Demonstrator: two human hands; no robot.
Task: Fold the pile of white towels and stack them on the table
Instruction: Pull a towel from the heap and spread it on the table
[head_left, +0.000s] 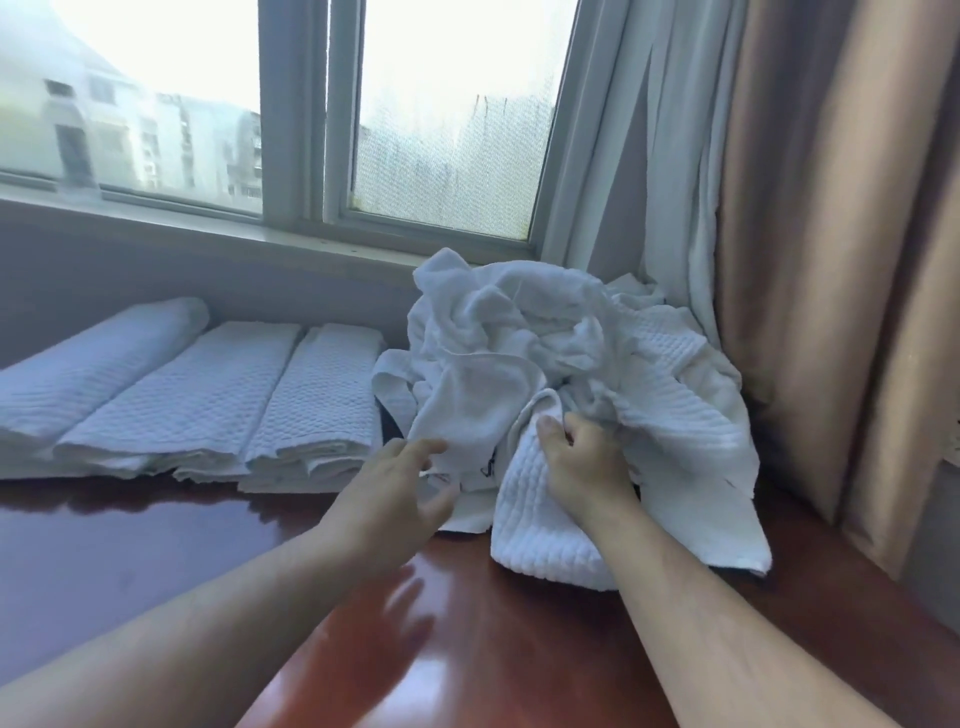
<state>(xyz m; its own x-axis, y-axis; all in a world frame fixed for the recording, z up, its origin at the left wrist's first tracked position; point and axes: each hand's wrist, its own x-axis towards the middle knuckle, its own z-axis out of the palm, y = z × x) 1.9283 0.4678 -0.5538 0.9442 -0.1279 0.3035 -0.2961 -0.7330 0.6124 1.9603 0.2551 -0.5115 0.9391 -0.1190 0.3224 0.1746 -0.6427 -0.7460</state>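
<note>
Gripping a waffle towel (540, 525), right hand (582, 462) curled.

I have two bare arms with no sleeves on them. My left hand (400, 483) and my right hand (582, 462) wear no gloves, rings or watch. My nails are short and plain, and thin hairs show on my arms.
</note>
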